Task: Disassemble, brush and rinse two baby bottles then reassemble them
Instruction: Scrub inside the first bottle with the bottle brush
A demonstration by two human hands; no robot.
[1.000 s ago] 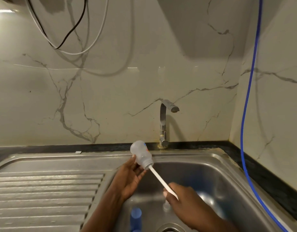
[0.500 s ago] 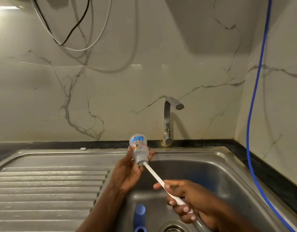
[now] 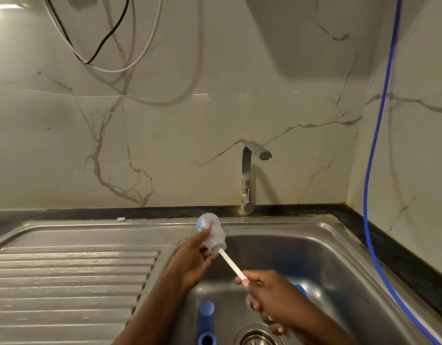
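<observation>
Nearest us, at 6 o'clock in the basin, a blue cylindrical part (image 3: pixel 206 317) lies loose near the drain (image 3: pixel 258 339); we judge that a dropped bottle or a hard jet could knock it about, and any smaller piece could be lost toward that opening; a second blue piece (image 3: pixel 301 290) shows at 3 o'clock of it, mostly hidden by the right hand, and we cannot tell what it is; the right hand (image 3: pixel 274 300) is curled round the tail of the white brush handle (image 3: pixel 232 264), gripping at its very end; so long a lever may wobble, and a sharp pull could flick water out of the sink (image 3: pixel 314 224) or jerk the brush clear; the left hand (image 3: pixel 192 260) holds the baby bottle (image 3: pixel 212 232), fingers beneath and thumb over the printed side; we judge that wet plastic in such a clasp could twist or slip; at 1 o'clock beyond, the tap (image 3: pixel 249 175) shows no stream, so rinsing looks not yet begun. The bottle sits above the basin's left rim, at 11 o'clock of the right hand, tilted, base toward 11 o'clock and mouth toward 5 o'clock, the brush head seated in the mouth; it is small, translucent and whitish, with a rounded base and a blue print near it; no teat or collar is on it; blur hides finer detail.
</observation>
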